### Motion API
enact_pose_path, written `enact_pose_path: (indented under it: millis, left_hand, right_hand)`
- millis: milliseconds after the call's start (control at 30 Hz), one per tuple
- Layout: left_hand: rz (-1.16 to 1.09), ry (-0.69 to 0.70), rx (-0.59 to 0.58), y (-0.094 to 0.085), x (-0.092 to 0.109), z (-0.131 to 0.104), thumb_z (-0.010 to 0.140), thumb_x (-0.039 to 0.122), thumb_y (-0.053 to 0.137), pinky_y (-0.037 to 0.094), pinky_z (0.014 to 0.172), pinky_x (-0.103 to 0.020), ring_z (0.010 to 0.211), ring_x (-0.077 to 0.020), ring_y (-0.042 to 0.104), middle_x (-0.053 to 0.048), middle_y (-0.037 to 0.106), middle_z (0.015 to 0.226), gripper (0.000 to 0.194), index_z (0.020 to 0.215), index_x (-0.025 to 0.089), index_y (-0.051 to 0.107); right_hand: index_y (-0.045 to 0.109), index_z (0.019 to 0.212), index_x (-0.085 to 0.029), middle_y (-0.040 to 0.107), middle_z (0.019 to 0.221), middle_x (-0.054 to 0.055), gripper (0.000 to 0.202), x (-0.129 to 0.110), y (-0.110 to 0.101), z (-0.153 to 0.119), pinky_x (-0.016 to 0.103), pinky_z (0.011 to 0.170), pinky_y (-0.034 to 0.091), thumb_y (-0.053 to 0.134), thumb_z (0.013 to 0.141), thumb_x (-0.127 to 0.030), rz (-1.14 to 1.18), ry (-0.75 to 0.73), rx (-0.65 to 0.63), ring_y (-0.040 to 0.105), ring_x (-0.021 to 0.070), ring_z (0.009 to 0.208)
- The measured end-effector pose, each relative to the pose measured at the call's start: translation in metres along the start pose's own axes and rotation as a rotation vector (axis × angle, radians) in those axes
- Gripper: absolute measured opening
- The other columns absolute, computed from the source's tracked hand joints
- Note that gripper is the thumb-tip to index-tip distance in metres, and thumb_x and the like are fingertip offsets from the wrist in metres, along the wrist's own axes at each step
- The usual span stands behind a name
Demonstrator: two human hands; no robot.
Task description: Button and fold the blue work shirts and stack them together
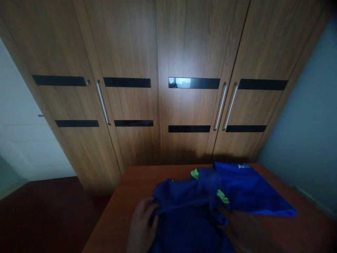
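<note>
Navy garment (189, 228) with reflective yellow-green bands (222, 196), laid on the counter (116, 211)

Far left: one white door (26, 140), above a dark red floor (52, 207).

Across the back: one wood-grain wardrobe (189, 52), doors closed, fitted with black strips (126, 82) and silver handles (220, 105).

Counter, left side: my left hand (143, 221), fingers curled and thumb bent in, closed on the garment's left edge; outlines blurred.

Counter, middle: the garment itself, directly between my two hands, rumpled. Its turned-over upper part runs crosswise, from one hand toward the other; the lower part comes back toward me and is cut off by the frame, so I cannot tell the long axis of the whole. Each hand touches its own edge; neither is clearly nearer.

Counter, right side: my right hand (242, 230), blurred and dim, narrowed on the garment's right edge with a bit of cloth between thumb and fingers.

Just beyond that hand: one bright blue flat item (252, 193), white lettering at its far edge, partly covered by the garment. My right hand is the nearer to it.

Far right: a pale blue wall (310, 105).
</note>
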State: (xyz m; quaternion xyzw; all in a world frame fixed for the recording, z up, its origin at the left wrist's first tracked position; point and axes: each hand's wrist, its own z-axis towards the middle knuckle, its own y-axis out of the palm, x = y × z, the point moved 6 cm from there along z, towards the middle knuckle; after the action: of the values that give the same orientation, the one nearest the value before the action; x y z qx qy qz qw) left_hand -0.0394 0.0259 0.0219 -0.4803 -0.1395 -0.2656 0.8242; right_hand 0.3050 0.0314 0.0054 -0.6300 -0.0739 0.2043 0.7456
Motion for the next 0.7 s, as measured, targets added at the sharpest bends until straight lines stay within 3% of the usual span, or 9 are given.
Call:
enact_pose_path:
  millis: [67, 133, 233, 300, 400, 533, 600, 700]
  left_hand:
    - [-0.126, -0.101, -0.163, 0.021, -0.014, -0.014, 0.080, 0.027, 0.055, 0.049, 0.095, -0.040, 0.107, -0.0259, 0.061, -0.008, 0.062, 0.119, 0.031, 0.108, 0.026, 0.068]
    - [-0.210, -0.209, -0.249, 0.029, -0.027, -0.026, 0.081, 0.033, 0.056, 0.046, 0.099, -0.043, 0.112, -0.0270, 0.059, -0.007, 0.061, 0.125, 0.038, 0.119, 0.027, 0.063]
    - [-0.291, -0.290, -0.309, 0.023, -0.037, -0.032, 0.080, 0.041, 0.059, 0.039, 0.105, -0.047, 0.117, -0.0291, 0.056, -0.006, 0.062, 0.126, 0.041, 0.120, 0.030, 0.063]
    - [-0.343, -0.293, -0.377, 0.016, -0.037, -0.031, 0.080, 0.044, 0.059, 0.037, 0.106, -0.047, 0.117, -0.0296, 0.056, -0.005, 0.063, 0.125, 0.040, 0.117, 0.031, 0.065]
    - [-0.412, -0.270, -0.480, 0.007, -0.029, -0.028, 0.084, 0.046, 0.056, 0.039, 0.104, -0.043, 0.115, -0.0286, 0.057, -0.004, 0.065, 0.123, 0.035, 0.115, 0.032, 0.066]
    - [-0.454, -0.169, -0.599, 0.002, -0.013, -0.022, 0.091, 0.042, 0.044, 0.049, 0.087, -0.032, 0.095, -0.0241, 0.065, -0.002, 0.073, 0.097, 0.032, 0.092, 0.029, 0.073]
    - [-0.408, -0.127, -0.605, 0.001, -0.010, -0.020, 0.093, 0.042, 0.041, 0.049, 0.078, -0.027, 0.083, -0.0214, 0.066, -0.002, 0.072, 0.086, 0.037, 0.082, 0.027, 0.073]
    - [-0.229, -0.130, -0.515, -0.002, -0.016, -0.016, 0.092, 0.041, 0.042, 0.048, 0.078, -0.027, 0.083, -0.0212, 0.065, -0.003, 0.071, 0.088, 0.034, 0.086, 0.026, 0.072]
  right_hand:
    - [0.068, 0.099, -0.034, 0.073, 0.085, 0.007, 0.023, 0.000, -0.007, 0.001, 0.033, 0.067, 0.050, 0.050, 0.087, -0.043, 0.034, 0.022, -0.019, 0.069, 0.0242, 0.077]
    - [0.068, 0.088, -0.032, 0.072, 0.084, 0.005, 0.027, 0.000, -0.020, 0.006, 0.032, 0.068, 0.051, 0.044, 0.091, -0.044, 0.055, 0.058, -0.001, 0.069, 0.0223, 0.076]
    - [0.065, 0.104, -0.029, 0.071, 0.098, 0.006, 0.031, -0.007, -0.033, 0.015, 0.033, 0.072, 0.052, 0.044, 0.091, -0.047, 0.060, 0.086, 0.072, 0.068, 0.0221, 0.084]
    - [0.057, 0.121, -0.026, 0.067, 0.112, 0.010, 0.043, -0.014, -0.031, 0.019, 0.036, 0.079, 0.052, 0.047, 0.088, -0.051, 0.052, 0.076, 0.110, 0.066, 0.0243, 0.095]
    - [0.051, 0.129, -0.020, 0.062, 0.121, 0.014, 0.054, -0.021, -0.016, 0.022, 0.041, 0.086, 0.051, 0.051, 0.085, -0.052, 0.009, 0.060, 0.131, 0.062, 0.0285, 0.105]
    - [0.050, 0.129, -0.020, 0.065, 0.115, 0.013, 0.042, -0.013, -0.004, 0.025, 0.037, 0.083, 0.052, 0.046, 0.088, -0.029, -0.030, 0.088, 0.132, 0.064, 0.0249, 0.100]
    - [0.048, 0.130, -0.020, 0.067, 0.106, 0.011, 0.043, -0.007, -0.001, 0.026, 0.034, 0.076, 0.053, 0.043, 0.087, -0.021, -0.060, 0.116, 0.110, 0.066, 0.0230, 0.091]
    - [0.046, 0.132, -0.018, 0.068, 0.103, 0.012, 0.045, -0.001, 0.001, 0.025, 0.033, 0.073, 0.053, 0.042, 0.086, -0.018, -0.123, 0.103, 0.087, 0.066, 0.0235, 0.088]
